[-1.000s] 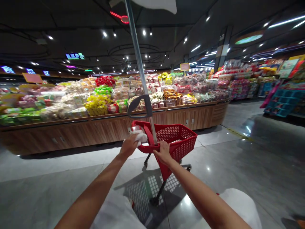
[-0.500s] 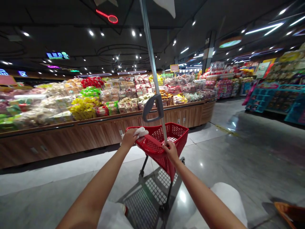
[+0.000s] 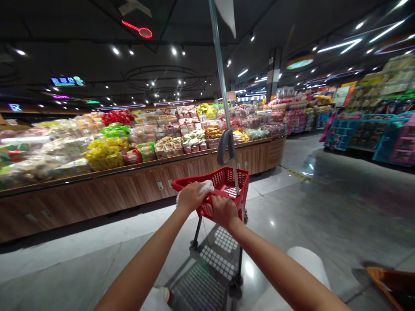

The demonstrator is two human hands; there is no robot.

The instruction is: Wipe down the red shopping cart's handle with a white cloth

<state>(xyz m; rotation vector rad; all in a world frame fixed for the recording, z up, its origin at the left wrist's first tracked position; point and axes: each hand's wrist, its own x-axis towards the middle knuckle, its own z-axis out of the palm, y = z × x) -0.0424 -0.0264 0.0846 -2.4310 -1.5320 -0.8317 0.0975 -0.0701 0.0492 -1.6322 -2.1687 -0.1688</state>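
A red shopping cart (image 3: 242, 178) with a perforated plastic basket stands in front of me on dark legs with casters. My left hand (image 3: 190, 198) is closed over a crumpled white cloth or tissue (image 3: 206, 186), pressed on the basket's near red rim. Just to its right, my right hand (image 3: 223, 211) wraps around the same near edge, beside the cloth. A long metal pole (image 3: 219, 56) rises from inside the basket, leaning slightly left, and a grey loop handle (image 3: 221, 149) shows partway up it. Neither hand touches the pole.
A long wood-sided display counter (image 3: 142, 181) piled with packaged snacks runs along the left and ahead. Blue display racks (image 3: 340, 131) stand at right. An orange-rimmed container (image 3: 385, 280) sits at lower right on the grey tiled floor (image 3: 311, 216).
My right hand has left the pole's lower end and now grips the cart's edge. My left hand with the cloth has moved right, closer to it. The grey handle appears turned.
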